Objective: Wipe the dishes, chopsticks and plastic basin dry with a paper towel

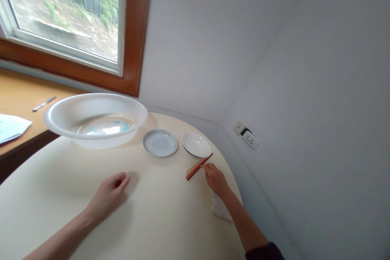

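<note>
My right hand [215,178] reaches to the red chopsticks [198,167] lying on the cream round table [158,219]; its fingertips touch them, fingers pinched together. My left hand [110,193] rests on the table top with fingers loosely curled and nothing in it. Just beyond the chopsticks sits a small white bowl [196,145], with a pale blue patterned plate [160,143] to its left. A big white plastic basin [96,118] holding a little water stands at the table's far left.
A white cloth [219,208] lies under my right wrist near the table's right edge. A wooden sill [21,97] under the window holds a pen [44,103] and papers [10,126]. A wall socket [247,136] sits low on the right wall.
</note>
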A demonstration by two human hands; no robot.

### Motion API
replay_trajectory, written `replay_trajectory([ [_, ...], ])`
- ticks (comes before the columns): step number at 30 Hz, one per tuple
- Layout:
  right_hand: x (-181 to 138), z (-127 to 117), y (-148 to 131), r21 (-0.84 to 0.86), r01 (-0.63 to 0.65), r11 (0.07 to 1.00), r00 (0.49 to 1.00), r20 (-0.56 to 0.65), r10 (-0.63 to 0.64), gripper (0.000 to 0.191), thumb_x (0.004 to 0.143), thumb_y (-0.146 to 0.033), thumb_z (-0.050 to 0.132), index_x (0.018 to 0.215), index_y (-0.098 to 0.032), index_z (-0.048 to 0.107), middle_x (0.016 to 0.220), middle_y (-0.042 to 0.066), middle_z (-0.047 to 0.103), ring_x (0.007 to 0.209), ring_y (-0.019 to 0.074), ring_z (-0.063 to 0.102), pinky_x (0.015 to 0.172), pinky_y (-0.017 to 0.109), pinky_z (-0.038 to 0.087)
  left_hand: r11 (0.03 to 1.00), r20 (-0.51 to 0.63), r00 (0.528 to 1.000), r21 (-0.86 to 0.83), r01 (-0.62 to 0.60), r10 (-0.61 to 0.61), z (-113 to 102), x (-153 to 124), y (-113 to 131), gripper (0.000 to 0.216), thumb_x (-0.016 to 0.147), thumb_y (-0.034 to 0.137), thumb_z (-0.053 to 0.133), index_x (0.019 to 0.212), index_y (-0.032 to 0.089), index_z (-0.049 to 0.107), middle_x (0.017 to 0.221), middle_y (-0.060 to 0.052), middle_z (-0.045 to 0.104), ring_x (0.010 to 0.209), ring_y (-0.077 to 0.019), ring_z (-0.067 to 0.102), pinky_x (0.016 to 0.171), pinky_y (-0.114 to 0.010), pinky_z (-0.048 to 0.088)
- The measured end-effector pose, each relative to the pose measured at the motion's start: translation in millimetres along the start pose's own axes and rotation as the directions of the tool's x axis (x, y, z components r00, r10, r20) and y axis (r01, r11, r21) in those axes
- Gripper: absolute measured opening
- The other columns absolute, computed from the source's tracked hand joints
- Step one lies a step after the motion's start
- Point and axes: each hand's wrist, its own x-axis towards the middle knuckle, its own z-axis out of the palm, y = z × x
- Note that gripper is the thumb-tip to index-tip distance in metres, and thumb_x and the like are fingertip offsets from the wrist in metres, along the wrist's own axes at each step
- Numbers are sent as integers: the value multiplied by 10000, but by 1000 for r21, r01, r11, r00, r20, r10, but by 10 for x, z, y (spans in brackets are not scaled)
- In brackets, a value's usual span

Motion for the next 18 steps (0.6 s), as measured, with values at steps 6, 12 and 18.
replay_trajectory([
  [6, 140, 107, -95, 66, -119, 991, 977, 187, 104, 563, 782, 12, 323, 1318, -122, 431, 1229, 148, 532, 1095, 213, 522, 907, 306, 418, 1000, -17, 1000, -24, -1, 1, -13, -5, 32, 394, 758, 518, 390, 526, 220, 275, 526, 58, 241, 499, -107, 309, 447, -215, 257],
  [12, 279, 105, -144, 188, -93, 978, 979, 194, 56, 319, 849, -94, 422, 1120, -133, 584, 1093, 123, 587, 1044, 207, 536, 923, 328, 405, 999, -25, 1000, -44, -6, 5, -14, -14, 35, 397, 775, 516, 389, 537, 217, 283, 531, 61, 232, 498, -102, 302, 447, -210, 256],
  [18, 278, 109, -574, 243, -42, 969, 986, 169, 0, 187, 837, -113, 514, 1002, -146, 596, 996, 81, 611, 973, 198, 540, 889, 335, 422, 999, -6, 1000, -39, 2, -2, 3, -1, 12, 391, 761, 514, 384, 531, 220, 266, 533, 60, 235, 499, -103, 299, 453, -218, 246],
])
